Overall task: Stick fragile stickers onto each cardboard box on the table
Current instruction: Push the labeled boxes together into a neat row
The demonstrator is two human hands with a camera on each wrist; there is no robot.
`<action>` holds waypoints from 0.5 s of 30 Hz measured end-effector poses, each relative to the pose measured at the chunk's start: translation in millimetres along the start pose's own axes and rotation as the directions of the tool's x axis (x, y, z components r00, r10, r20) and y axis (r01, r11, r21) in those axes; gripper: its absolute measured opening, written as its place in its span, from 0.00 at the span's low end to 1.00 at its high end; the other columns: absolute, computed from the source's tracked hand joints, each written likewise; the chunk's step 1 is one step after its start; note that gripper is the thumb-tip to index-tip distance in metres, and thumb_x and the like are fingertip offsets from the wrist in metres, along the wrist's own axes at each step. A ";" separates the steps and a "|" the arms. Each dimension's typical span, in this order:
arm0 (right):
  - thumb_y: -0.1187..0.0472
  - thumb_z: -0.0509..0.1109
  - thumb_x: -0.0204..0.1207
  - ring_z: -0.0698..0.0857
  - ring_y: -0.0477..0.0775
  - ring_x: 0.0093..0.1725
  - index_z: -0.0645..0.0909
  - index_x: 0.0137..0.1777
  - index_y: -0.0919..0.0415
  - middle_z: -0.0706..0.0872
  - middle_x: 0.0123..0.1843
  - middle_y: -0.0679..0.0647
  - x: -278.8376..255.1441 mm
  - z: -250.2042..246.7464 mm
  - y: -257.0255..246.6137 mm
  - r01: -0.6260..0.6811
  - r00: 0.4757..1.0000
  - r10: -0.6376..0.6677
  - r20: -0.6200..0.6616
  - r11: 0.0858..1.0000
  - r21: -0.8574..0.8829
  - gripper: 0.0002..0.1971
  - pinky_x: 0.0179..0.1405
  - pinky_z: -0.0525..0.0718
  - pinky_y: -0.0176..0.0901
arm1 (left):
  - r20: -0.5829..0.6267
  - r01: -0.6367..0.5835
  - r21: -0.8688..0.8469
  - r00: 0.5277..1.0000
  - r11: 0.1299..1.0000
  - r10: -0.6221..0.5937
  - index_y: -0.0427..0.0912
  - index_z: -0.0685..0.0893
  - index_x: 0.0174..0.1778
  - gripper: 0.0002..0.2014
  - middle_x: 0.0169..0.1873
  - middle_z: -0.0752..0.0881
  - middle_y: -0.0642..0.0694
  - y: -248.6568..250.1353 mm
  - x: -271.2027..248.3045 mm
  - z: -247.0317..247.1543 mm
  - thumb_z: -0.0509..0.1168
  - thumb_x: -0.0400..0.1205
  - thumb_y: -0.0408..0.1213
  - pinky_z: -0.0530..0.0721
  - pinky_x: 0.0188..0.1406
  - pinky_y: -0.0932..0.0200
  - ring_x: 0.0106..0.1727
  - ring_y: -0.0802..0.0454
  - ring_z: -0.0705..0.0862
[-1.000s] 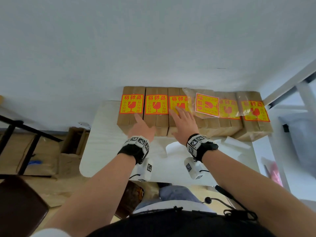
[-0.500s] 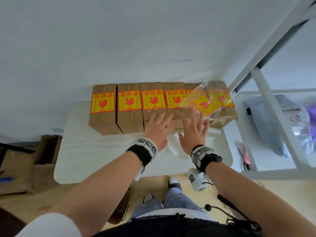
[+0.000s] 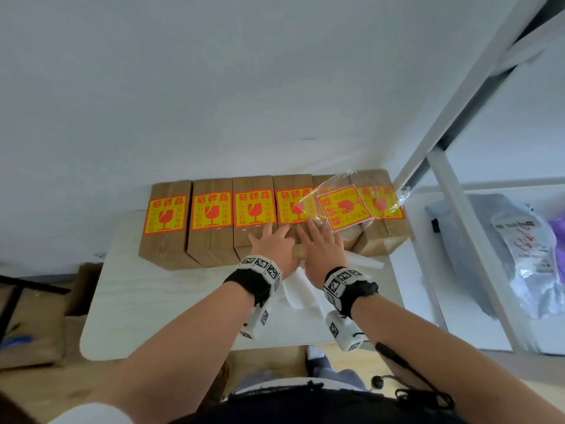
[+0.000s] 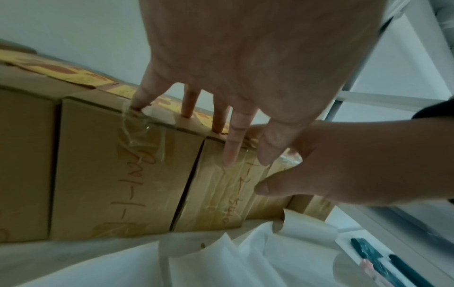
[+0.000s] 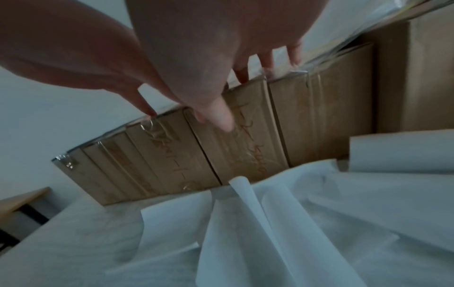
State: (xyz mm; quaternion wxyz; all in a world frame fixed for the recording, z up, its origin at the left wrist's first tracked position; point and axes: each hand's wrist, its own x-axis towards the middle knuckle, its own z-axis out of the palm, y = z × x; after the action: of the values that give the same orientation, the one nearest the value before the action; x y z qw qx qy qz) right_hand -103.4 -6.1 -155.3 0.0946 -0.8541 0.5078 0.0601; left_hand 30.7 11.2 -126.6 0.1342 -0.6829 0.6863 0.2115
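We find six cardboard boxes (image 3: 211, 240) side by side along the table's (image 3: 146, 301) far edge, against the wall (image 3: 214, 87), each with a sticker (image 3: 163, 215) on top. A plastic bag of stickers (image 3: 345, 208) lies across the two rightmost. Backing papers (image 3: 301, 293) lie before the boxes; a shelf frame (image 3: 458, 191) stands right of the table.

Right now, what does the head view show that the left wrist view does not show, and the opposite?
Only the head view shows the stickers' printed faces on the box tops and the clear sticker bag lying over the right-side boxes. Only the left wrist view shows handwriting on the box fronts and dark pens at lower right. Both show the left hand and right hand flat on the boxes, fingers straight, and white backing papers.
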 end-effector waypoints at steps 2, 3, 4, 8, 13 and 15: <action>0.66 0.68 0.74 0.58 0.67 0.83 0.56 0.84 0.53 0.52 0.87 0.57 0.8 -9.8 4.7 0.017 1.000 -0.016 -0.017 0.999 0.043 0.39 0.80 0.62 0.62 | 0.003 0.020 -0.036 1.000 0.999 -0.019 0.52 0.81 0.68 0.20 0.83 0.63 0.53 0.7 2.2 -5.9 0.60 0.82 0.53 0.61 0.74 0.21 0.83 0.36 0.54; 0.69 0.67 0.72 0.63 0.67 0.81 0.60 0.82 0.52 0.54 0.86 0.57 1.3 -14.2 7.9 0.027 0.999 -0.024 -0.043 0.997 0.073 0.38 0.79 0.66 0.61 | -0.020 0.030 -0.068 0.999 0.997 -0.031 0.51 0.83 0.63 0.16 0.80 0.68 0.53 0.8 2.6 -9.0 0.61 0.82 0.51 0.64 0.75 0.24 0.82 0.37 0.58; 0.72 0.66 0.71 0.67 0.67 0.77 0.63 0.80 0.52 0.56 0.85 0.57 1.3 -18.4 10.9 0.036 0.997 -0.028 -0.072 0.993 0.112 0.37 0.76 0.69 0.60 | -0.063 0.039 -0.113 0.997 0.993 -0.046 0.51 0.84 0.58 0.13 0.74 0.75 0.51 1.5 2.1 -12.6 0.61 0.82 0.49 0.67 0.75 0.28 0.79 0.38 0.64; 0.76 0.63 0.68 0.75 0.66 0.69 0.70 0.75 0.56 0.66 0.80 0.59 2.9 -27.9 19.2 0.058 0.982 -0.010 -0.191 0.968 0.244 0.33 0.68 0.75 0.61 | -0.239 0.042 -0.413 0.959 0.910 -0.152 0.48 0.85 0.54 0.08 0.49 0.88 0.48 2.7 0.4 -22.7 0.62 0.82 0.40 0.85 0.57 0.47 0.55 0.46 0.85; 0.63 0.68 0.74 0.72 0.65 0.74 0.72 0.74 0.56 0.70 0.76 0.61 2.0 -30.7 36.7 -0.123 0.888 0.251 -0.385 0.937 0.327 0.27 0.73 0.73 0.62 | -0.093 0.024 -0.760 0.985 0.649 -0.145 0.51 0.73 0.74 0.21 0.57 0.85 0.52 8.5 4.3 -22.1 0.65 0.84 0.39 0.84 0.48 0.60 0.51 0.52 0.87; 0.60 0.69 0.75 0.58 0.67 0.83 0.68 0.77 0.51 0.55 0.85 0.63 3.0 -33.7 52.0 -0.301 0.795 0.497 -0.348 0.821 0.485 0.30 0.80 0.60 0.65 | -0.039 0.041 -0.872 0.987 0.488 -0.153 0.53 0.71 0.77 0.24 0.58 0.84 0.50 12.6 7.1 -24.7 0.66 0.84 0.41 0.87 0.47 0.57 0.52 0.49 0.89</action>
State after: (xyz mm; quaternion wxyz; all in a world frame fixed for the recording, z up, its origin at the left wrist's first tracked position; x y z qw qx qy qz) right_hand -147.5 -40.3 -128.3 0.1311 -0.6745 0.6887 -0.2312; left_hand 20.6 -7.0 -107.0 -0.2542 -0.7058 0.4531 0.4815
